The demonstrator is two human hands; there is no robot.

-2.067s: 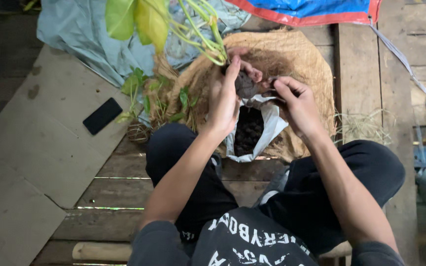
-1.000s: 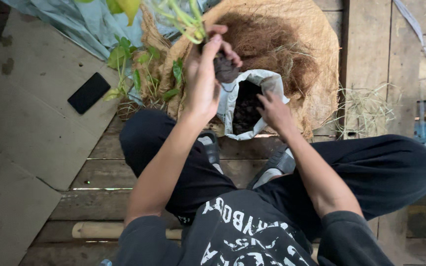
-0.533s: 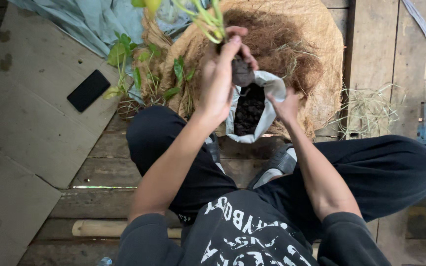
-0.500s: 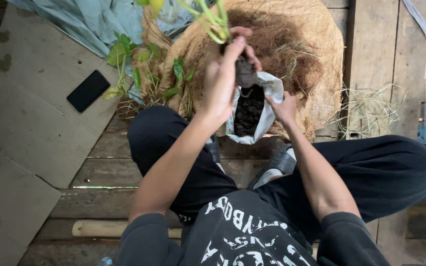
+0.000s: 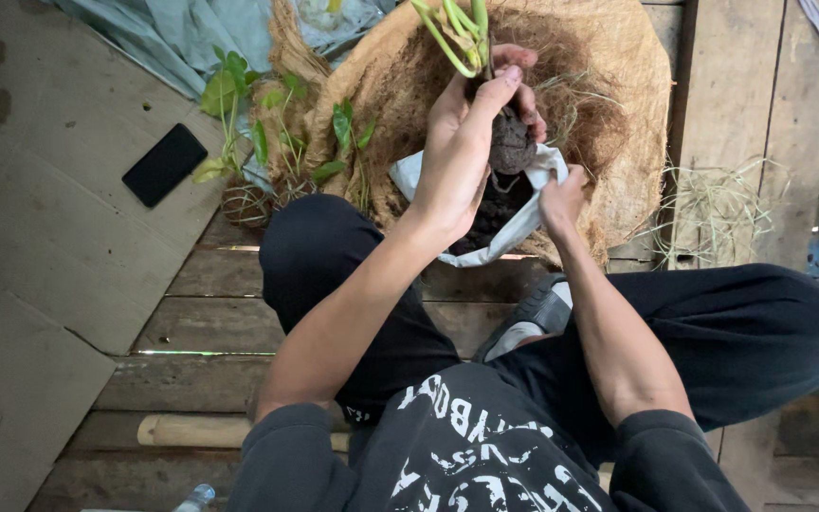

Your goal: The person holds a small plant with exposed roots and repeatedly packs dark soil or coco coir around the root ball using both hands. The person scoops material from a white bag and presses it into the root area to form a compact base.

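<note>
**Presently: plant with soil ball, held over an open bag**

Item: plant (image 5: 457, 33), green stalks, roots packed in a dark soil ball (image 5: 511, 144). Location: raised just above the white bag (image 5: 523, 223), in front of the brown fibre pile (image 5: 609, 104).

Left hand (image 5: 466, 156): closed round the base of the stalks, thumb and fingers pinching the top of the ball; ball hangs beneath the grip.

Right hand (image 5: 561, 194): at the bag's rim, fingers curled over the edge; mostly hidden behind the bag, so whether it grips the rim or only rests on it cannot be told.

Bag contents: dark soil, visible in the mouth.

Nearby: small plants (image 5: 267, 142) with bound root balls just left of the fibre pile; black phone (image 5: 165, 164) on a board (image 5: 40, 237), well apart; plank floor (image 5: 210, 313); loose straw (image 5: 713, 204) to the right.

Handling notes, as judgement:
- Support the ball from below or at its sides rather than by the stalks alone; damp soil looks liable to crumble or drop off.
- Keep the ball over the bag mouth so any falling soil lands inside.
- Keep the rim spread wide and steady with the right hand.
- Squeeze evenly and gently; hard pressure at the stalk base risks bruising it.
</note>
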